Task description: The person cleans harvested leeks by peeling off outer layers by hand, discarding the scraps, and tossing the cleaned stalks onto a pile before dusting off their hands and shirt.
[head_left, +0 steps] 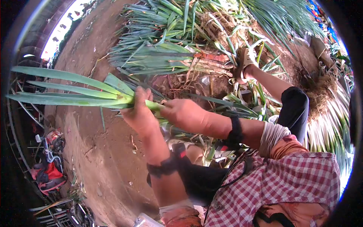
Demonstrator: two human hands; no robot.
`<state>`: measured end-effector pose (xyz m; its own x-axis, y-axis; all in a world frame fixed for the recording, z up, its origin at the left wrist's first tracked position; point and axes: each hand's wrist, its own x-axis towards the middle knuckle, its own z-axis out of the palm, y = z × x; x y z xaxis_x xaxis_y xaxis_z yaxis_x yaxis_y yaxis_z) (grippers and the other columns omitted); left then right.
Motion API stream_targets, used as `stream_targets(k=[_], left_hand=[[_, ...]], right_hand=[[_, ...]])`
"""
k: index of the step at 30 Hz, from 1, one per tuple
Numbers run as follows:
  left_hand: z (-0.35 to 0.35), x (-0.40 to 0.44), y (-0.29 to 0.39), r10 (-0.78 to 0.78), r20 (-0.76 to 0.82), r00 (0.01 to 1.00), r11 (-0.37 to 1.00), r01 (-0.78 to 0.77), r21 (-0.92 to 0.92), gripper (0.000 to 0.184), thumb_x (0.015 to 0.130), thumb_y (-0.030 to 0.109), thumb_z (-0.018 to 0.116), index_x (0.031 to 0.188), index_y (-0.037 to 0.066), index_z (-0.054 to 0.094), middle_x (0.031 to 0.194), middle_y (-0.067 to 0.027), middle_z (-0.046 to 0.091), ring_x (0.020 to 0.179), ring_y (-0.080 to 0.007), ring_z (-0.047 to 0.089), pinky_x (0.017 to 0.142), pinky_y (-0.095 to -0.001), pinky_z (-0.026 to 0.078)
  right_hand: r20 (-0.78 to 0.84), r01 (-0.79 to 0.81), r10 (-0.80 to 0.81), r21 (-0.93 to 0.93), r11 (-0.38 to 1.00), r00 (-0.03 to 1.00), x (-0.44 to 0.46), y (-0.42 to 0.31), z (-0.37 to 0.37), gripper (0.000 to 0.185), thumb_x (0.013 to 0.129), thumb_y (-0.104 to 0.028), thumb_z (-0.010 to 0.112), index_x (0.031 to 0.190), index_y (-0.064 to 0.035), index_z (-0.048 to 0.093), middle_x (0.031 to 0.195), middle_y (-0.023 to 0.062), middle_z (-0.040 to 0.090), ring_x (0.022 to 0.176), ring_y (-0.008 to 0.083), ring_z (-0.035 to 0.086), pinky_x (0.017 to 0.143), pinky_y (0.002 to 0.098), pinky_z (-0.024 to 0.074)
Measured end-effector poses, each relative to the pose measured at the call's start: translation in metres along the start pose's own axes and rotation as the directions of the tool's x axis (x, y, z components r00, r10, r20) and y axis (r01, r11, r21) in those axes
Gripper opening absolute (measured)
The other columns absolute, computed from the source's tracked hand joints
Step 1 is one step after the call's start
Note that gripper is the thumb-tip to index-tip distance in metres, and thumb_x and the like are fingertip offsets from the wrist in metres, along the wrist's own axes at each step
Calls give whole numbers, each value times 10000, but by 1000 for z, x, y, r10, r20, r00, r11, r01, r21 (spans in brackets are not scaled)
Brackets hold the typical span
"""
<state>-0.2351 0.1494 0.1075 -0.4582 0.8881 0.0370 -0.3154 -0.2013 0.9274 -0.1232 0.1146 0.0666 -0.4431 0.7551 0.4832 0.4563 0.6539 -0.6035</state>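
A leek or large green onion [90,90] is held crosswise, its broad green leaves fanned out to the left. My left hand [141,113] is closed round the stalk just below where the leaves spread. Close to its right, my right hand [183,113] is closed at the lower end of the same stalk, fingers pressed together. The root end is hidden behind my right hand. Beyond my hands, a bundle of leeks [162,60] lies on the ground, bound by a reddish band [211,57].
More leeks are heaped at the top [280,17] and right [329,128]. My sandalled foot [245,64] rests beside the bundle. Bare soil [94,151] extends left and below. Red and dark items [49,176] lie at the lower left, and a pale object [147,220] stands at the bottom edge.
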Motion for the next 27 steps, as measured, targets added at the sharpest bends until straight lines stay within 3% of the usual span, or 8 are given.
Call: stream_targets(k=[4,8,10,12,16,20,22,27], left_hand=[[-13,20,2,-17,-79,997,998,13,-57,509,719,9,599,1160,-5,347,858,-118,521,641,-208,561,610,-319,503],[-19,17,20,89,-107,990,993,-96,-64,328,711,15,588,1003,31,439,719,-49,486,519,-115,454,464,-237,431],[-25,22,27,142,-224,964,986,-156,-49,280,699,33,604,945,49,470,684,-45,487,499,-108,438,418,-227,383],[-36,30,46,265,-309,914,964,-258,62,226,711,43,597,902,50,477,647,-29,456,481,-99,397,415,-239,358],[-45,31,61,206,-380,902,975,-224,-3,215,710,33,596,890,60,481,640,-25,440,488,-108,389,426,-254,348],[-44,34,58,182,-402,897,969,-234,-84,200,711,42,599,863,67,471,636,-7,418,501,-110,375,444,-266,343],[-63,38,58,134,-289,948,974,-180,-138,196,701,66,620,825,79,468,637,0,404,510,-111,372,440,-264,332],[-118,61,44,317,-245,916,947,-290,142,205,693,139,648,775,72,472,636,-6,384,530,-117,374,463,-249,330]], right_hand=[[492,140,-155,67,988,857,-49,-4,22,133,678,-120,534,797,-86,487,727,99,508,651,286,539,547,379,443],[452,-213,52,314,925,891,-97,34,-10,220,625,-139,612,806,-53,520,731,134,526,668,313,534,569,378,424],[532,-366,275,72,928,801,-133,51,-25,266,591,-172,648,798,-39,546,718,148,542,651,314,531,579,376,421],[647,-694,617,-184,696,448,-194,80,-36,272,565,-205,657,760,-37,569,687,162,547,629,305,538,574,378,423],[689,-518,664,-470,715,291,-255,124,-61,361,591,-287,675,879,-78,615,693,166,572,623,311,549,590,404,426],[558,-537,734,-511,671,387,-139,55,-99,348,703,-381,589,905,-97,591,743,163,580,691,335,564,627,424,438],[233,-501,540,-206,840,809,-125,42,-112,301,749,-334,550,922,-88,562,733,159,565,679,328,559,611,403,443],[34,-305,313,-136,942,949,-125,54,-99,633,643,-336,671,1107,20,429,1016,168,525,899,338,515,817,390,398]])
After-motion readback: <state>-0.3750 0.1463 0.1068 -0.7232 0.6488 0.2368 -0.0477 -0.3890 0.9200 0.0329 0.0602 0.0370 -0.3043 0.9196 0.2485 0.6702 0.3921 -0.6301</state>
